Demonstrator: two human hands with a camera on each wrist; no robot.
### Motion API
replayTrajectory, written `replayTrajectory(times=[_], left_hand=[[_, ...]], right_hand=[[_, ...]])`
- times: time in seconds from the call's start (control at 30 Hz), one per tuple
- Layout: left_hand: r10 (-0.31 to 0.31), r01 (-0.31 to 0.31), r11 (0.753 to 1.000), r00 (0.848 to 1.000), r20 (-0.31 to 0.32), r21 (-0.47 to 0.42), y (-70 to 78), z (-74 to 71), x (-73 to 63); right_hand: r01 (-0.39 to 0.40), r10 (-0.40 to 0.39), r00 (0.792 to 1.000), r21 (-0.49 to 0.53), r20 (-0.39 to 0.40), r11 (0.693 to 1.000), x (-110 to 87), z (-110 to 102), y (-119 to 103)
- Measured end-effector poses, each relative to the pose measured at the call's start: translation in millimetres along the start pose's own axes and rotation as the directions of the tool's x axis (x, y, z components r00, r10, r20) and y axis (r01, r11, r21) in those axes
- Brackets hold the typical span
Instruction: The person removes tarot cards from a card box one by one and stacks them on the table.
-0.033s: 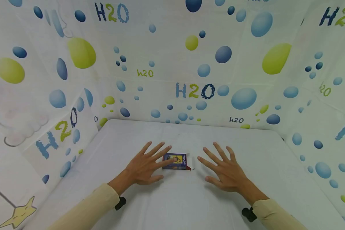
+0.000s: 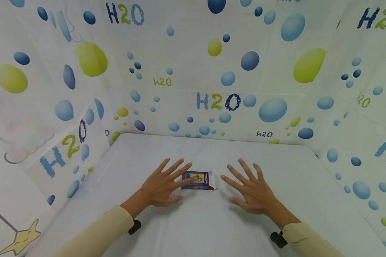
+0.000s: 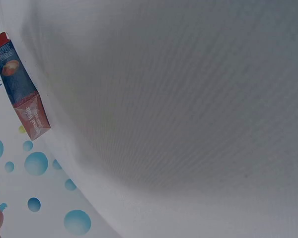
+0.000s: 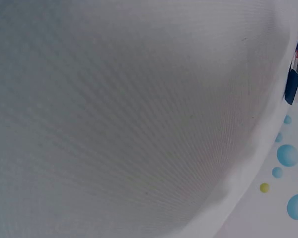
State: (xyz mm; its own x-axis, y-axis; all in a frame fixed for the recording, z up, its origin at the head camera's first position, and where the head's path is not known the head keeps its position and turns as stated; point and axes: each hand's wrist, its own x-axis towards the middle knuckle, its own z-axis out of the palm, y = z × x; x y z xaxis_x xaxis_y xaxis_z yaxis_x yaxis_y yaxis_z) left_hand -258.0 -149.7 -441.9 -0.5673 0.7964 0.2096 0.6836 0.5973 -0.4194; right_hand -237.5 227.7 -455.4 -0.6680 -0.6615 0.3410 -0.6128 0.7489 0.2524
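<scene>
On white table (image 2: 206,221): box (image 2: 199,182), right end flaps open, contents hidden.

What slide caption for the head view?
Left hand and right hand, both spread, over a white table with a blue box.

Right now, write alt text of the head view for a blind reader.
Left hand and right hand, fingers spread, over a white table; a small blue box, open at one end, lies partly hidden by the left hand. Dotted walls stand behind.
</scene>
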Motion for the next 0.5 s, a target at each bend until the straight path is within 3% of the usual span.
replayTrajectory(times=[0.27, 0.5], left_hand=[[-0.007, 0.007, 1.0, 1.0, 0.004, -0.018, 0.1, 0.2, -0.4], [-0.046, 0.051, 0.994, 0.998, 0.047, -0.101, 1.7, -1.3, 1.0]], right_hand=[[0.0, 0.0, 1.0, 0.003, -0.014, 1.0, 0.6, 4, -1], [-0.011, 0.011, 1.0, 0.023, -0.014, 1.0, 3.8, 10, -4]])
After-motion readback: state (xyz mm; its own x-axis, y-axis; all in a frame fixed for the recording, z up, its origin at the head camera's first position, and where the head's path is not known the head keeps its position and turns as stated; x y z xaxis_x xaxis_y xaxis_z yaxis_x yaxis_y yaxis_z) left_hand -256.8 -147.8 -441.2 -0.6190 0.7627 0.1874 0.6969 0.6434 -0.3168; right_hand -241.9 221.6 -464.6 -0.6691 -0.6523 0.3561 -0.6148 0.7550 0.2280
